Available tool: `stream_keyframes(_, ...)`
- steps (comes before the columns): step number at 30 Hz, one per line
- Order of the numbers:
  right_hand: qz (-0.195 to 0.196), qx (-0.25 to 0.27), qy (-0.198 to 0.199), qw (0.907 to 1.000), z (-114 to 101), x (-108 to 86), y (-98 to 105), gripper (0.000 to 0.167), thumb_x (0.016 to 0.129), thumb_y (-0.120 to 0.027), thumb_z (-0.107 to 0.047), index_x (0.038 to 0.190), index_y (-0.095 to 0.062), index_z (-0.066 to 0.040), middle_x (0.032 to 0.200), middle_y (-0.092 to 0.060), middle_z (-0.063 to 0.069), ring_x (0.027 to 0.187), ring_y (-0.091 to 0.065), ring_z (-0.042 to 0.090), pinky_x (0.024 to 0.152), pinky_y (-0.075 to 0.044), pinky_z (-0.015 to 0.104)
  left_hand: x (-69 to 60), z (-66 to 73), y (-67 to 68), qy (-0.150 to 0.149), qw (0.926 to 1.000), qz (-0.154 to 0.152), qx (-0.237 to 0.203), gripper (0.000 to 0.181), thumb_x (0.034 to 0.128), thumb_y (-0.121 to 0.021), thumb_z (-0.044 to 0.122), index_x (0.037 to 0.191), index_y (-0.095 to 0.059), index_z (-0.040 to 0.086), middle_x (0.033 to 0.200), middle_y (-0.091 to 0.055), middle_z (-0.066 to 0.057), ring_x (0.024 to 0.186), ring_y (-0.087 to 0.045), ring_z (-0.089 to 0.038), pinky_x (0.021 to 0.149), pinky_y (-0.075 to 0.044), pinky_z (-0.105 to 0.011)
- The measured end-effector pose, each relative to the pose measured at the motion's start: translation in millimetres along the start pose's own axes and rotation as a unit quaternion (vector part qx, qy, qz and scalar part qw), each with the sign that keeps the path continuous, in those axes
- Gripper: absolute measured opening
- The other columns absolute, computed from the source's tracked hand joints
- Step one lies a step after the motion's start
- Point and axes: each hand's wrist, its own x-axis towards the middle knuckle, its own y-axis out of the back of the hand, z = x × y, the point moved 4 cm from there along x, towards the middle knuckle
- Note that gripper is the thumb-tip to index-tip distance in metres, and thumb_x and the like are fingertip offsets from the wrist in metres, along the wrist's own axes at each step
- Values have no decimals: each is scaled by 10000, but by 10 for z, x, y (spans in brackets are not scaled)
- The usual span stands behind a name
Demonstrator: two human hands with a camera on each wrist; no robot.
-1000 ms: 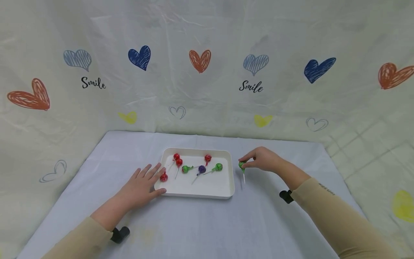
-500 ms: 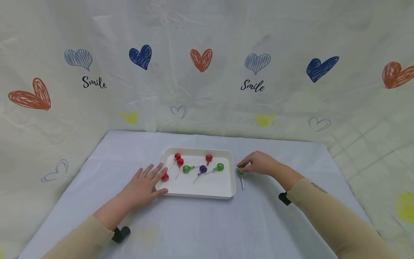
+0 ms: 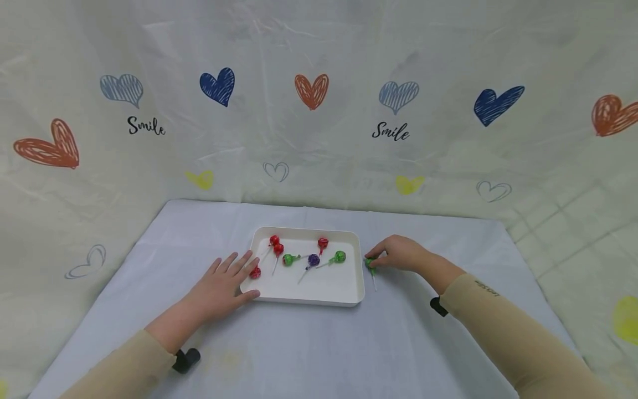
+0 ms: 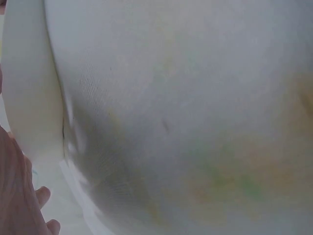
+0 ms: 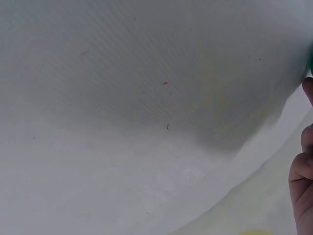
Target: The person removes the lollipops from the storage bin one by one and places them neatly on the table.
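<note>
My right hand [image 3: 401,254] pinches a green lollipop [image 3: 370,264] by its wrapped head, just right of the white tray [image 3: 319,293]; its stick points toward me near the tablecloth. Spread fingers of my left hand [image 3: 214,288] rest at the tray's left edge. Inside the tray lie several lollipops: red ones at the left and back, including one red lollipop [image 3: 255,272] beside my left fingers, a purple lollipop [image 3: 313,260] in the middle, and green ones, such as the green lollipop [image 3: 339,256] at the right. In the right wrist view, curled fingers [image 5: 304,169] show at the right edge.
A white cloth covers the table [image 3: 299,354]. Behind it hangs a pale curtain [image 3: 319,149] printed with hearts and "Smile". A dark wrist device [image 3: 186,361] sits under my left sleeve, another wrist device [image 3: 438,306] under my right.
My right hand has moved slightly left and toward me with the green lollipop, coming closer to the tray's right side. My left hand keeps its place on the tray.
</note>
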Motion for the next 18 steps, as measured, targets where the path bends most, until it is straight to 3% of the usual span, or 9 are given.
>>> stream_keyframes(18, 25, -90, -1, 10000, 74, 5, 10, 334, 871, -765, -337, 1195, -743, -262, 1145, -717, -61, 1149, -625, 228, 925, -520, 441, -19, 12, 28, -138, 9998, 138, 21, 854, 911, -541, 653, 1581, -272, 198, 1649, -190, -70, 1490, -158, -392, 1175, -111, -618)
